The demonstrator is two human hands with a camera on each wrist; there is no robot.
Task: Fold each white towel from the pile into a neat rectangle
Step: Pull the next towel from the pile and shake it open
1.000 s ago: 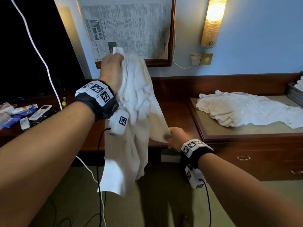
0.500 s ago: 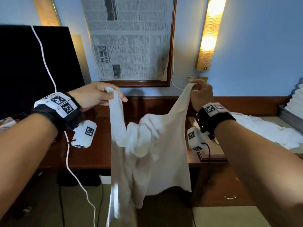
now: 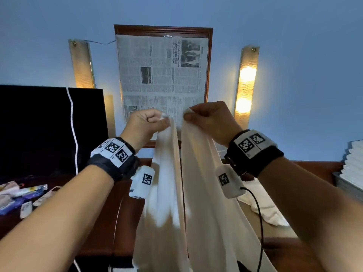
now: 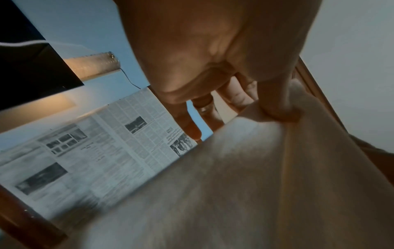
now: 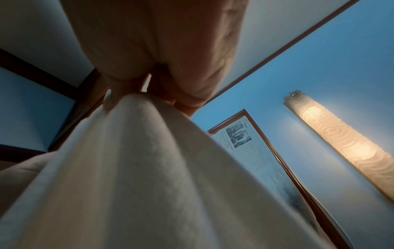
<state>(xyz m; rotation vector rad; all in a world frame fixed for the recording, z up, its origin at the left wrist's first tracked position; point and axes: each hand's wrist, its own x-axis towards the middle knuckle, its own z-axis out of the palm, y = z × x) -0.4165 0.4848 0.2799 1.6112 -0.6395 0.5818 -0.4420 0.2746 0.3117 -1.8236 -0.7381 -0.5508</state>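
A white towel [image 3: 198, 203] hangs in two long folds in front of me, held up high by its top corners. My left hand [image 3: 146, 122] pinches one corner and my right hand [image 3: 208, 118] pinches the other, the two hands close together before the framed newspaper. In the left wrist view the thumb presses the towel [image 4: 245, 176] against the fingers. In the right wrist view the towel [image 5: 132, 168] fans down from the pinching fingers. The pile of white towels [image 3: 263, 205] lies on the desk behind my right wrist, mostly hidden.
A framed newspaper [image 3: 163, 75] hangs on the blue wall between two lit wall lamps [image 3: 245, 87]. A dark screen [image 3: 39, 130] stands at left, with remotes and packets [image 3: 23, 197] on the wooden desk [image 3: 102, 222]. Folded white linen [image 3: 353, 163] is stacked at right.
Both hands have risen and come together, from well apart to almost touching. The towel now hangs in two straight folds. My view has tilted upward.
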